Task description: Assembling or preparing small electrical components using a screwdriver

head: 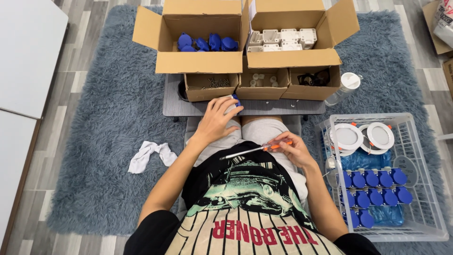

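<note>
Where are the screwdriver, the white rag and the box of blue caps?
screwdriver (257, 149), head view, on the metal shaft near the orange handle.
white rag (151, 155), head view, middle of the cloth on the rug.
box of blue caps (198, 62), head view, front cardboard flap.

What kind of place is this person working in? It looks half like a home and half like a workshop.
Most likely a room in a home used for small assembly work. The person sits on a shaggy grey rug at a low table, with cardboard boxes of blue and white plastic parts and a clear crate of finished pieces alongside.
</note>
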